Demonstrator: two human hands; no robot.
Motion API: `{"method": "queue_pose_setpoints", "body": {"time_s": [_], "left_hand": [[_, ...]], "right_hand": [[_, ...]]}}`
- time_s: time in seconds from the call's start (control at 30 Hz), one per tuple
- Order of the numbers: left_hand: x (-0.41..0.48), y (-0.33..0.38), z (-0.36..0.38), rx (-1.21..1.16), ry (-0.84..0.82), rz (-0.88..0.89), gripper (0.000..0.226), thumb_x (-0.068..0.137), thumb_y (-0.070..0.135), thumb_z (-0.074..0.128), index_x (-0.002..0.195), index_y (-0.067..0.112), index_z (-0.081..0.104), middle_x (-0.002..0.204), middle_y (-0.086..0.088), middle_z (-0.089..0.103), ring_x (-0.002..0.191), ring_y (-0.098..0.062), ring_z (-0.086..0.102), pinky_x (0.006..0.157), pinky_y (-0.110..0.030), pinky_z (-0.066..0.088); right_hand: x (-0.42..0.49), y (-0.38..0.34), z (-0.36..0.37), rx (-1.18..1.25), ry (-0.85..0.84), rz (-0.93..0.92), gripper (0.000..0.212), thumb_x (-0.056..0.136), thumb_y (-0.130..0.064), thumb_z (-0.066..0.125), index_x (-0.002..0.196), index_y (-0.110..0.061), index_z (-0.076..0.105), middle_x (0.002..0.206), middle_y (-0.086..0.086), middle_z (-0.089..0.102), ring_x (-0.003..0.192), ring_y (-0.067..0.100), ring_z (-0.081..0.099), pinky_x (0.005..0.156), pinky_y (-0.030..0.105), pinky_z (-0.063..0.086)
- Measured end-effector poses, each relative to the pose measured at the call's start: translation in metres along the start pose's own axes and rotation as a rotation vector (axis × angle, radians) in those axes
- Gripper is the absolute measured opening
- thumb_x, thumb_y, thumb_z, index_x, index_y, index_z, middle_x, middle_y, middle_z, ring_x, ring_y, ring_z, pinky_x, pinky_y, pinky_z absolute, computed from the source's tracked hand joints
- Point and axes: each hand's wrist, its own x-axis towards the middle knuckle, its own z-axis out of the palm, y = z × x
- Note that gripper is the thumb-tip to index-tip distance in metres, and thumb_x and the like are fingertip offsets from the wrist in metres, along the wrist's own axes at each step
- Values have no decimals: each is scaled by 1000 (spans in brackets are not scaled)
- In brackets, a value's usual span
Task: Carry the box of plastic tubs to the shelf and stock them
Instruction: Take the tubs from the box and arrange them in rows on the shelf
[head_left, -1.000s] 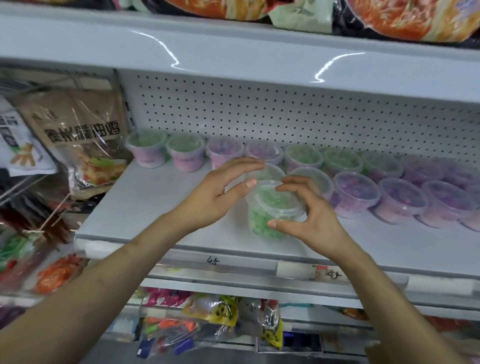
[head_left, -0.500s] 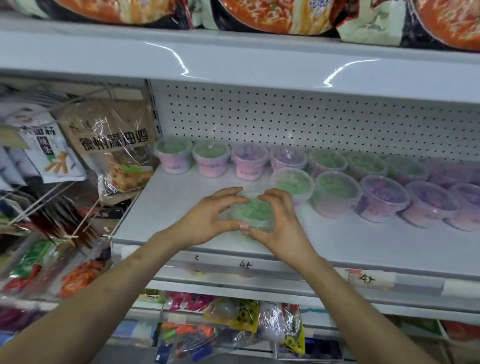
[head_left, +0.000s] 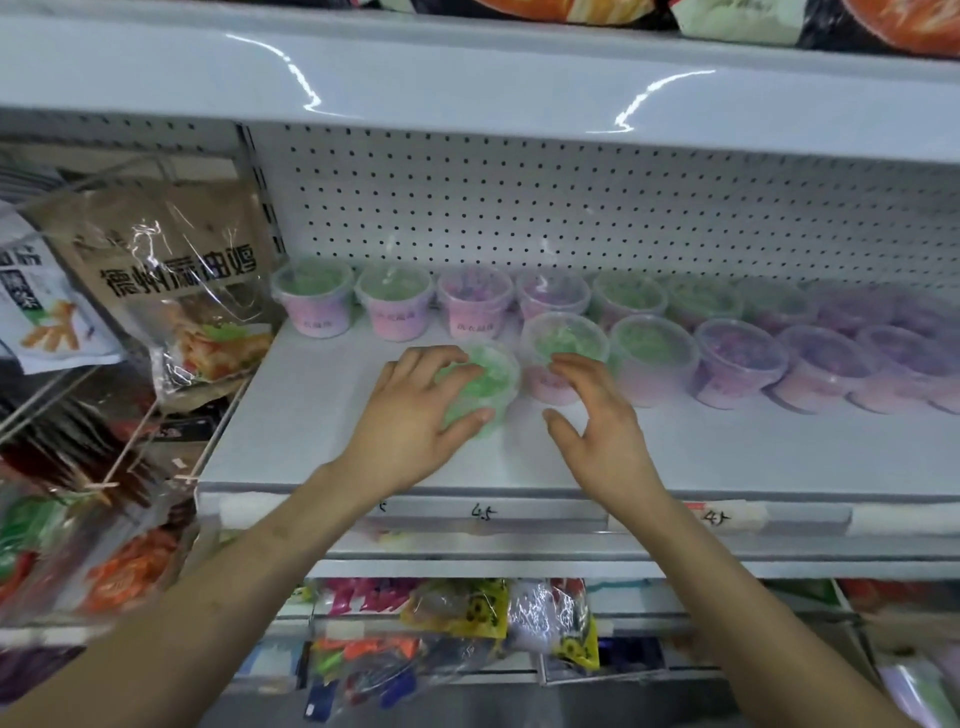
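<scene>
left hand (head_left: 415, 415) curls round the clear round plastic tub of green pieces (head_left: 493, 376), which stands on the white metal shelf (head_left: 322, 415). right hand (head_left: 597, 421) is spread and holds nothing, its fingertips at the pink-labelled clear tub (head_left: 563, 364) just beyond it. risk: a push from the left hand could knock the held tub into that neighbour, or the right fingers could tip it. half a second earlier both hands cupped the green tub; the right has let go.
</scene>
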Motion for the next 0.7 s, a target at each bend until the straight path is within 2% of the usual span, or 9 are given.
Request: {"method": "queue_pose_setpoints", "body": {"time_s": [0.1,0.23,0.3,0.37,0.43,0.5,0.57,0.63,0.7], "left_hand": [[5,10,11,192,5,6,55,95,66,54,130,26,69,132,-2,60,118,-30,55,95,-45,42],[6,-3,12,182,-11,56,41,99,50,53,130,28,68,134,-1,60,119,-32,56,96,-45,41],[5,-18,11,33,-63,56,37,101,38,53,135,29,64,142,2,57,128,-29,52,105,-47,40],[5,-32,7,-122,-85,43,43,97,15,55,137,25,63,147,2,57,135,-27,51,114,-51,38],[8,-39,5,-153,-50,23,57,83,-4,49,133,18,67,144,-2,61,134,-30,52,116,-49,39],[12,-30,3,-68,-5,-11,51,83,5,48,126,19,71,136,-1,66,127,-33,55,107,-48,46],[17,-13,4,51,1,-52,39,93,32,50,124,27,73,128,4,67,118,-29,56,98,-43,46],[24,-2,9,104,-30,-69,43,95,52,49,124,34,73,123,6,65,113,-27,57,93,-39,40],[29,-5,12,89,-10,-43,39,95,51,52,123,34,74,121,6,66,110,-27,58,90,-38,41]], "right_hand": [[4,0,-3,-38,28,6,50,93,-5,69,142,-10,57,149,1,53,137,11,48,112,10,30],[13,3,-6,-98,11,15,45,98,-7,63,142,-9,57,149,2,52,135,10,48,110,6,28],[20,10,-7,-190,-68,-41,40,101,-5,57,140,-5,59,146,8,54,132,22,53,112,21,39],[27,14,-7,-285,-138,-94,38,101,-2,55,138,-2,61,143,12,57,126,31,58,107,40,50],[33,15,-8,-367,-165,-109,40,99,0,55,138,-3,62,141,11,59,123,34,60,99,44,55],[38,16,-11,-422,-152,-117,39,98,-1,56,136,-5,65,137,12,62,118,36,62,92,46,58],[43,17,-13,-461,-135,-102,36,98,-6,59,133,-5,68,135,13,64,115,38,63,91,47,58],[48,17,-15,-496,-141,-56,34,99,-13,61,131,-8,70,137,13,64,120,39,62,92,47,58],[48,17,-18,-518,-142,-37,32,99,-16,64,129,-12,72,139,10,65,124,38,61,92,46,59]]}}
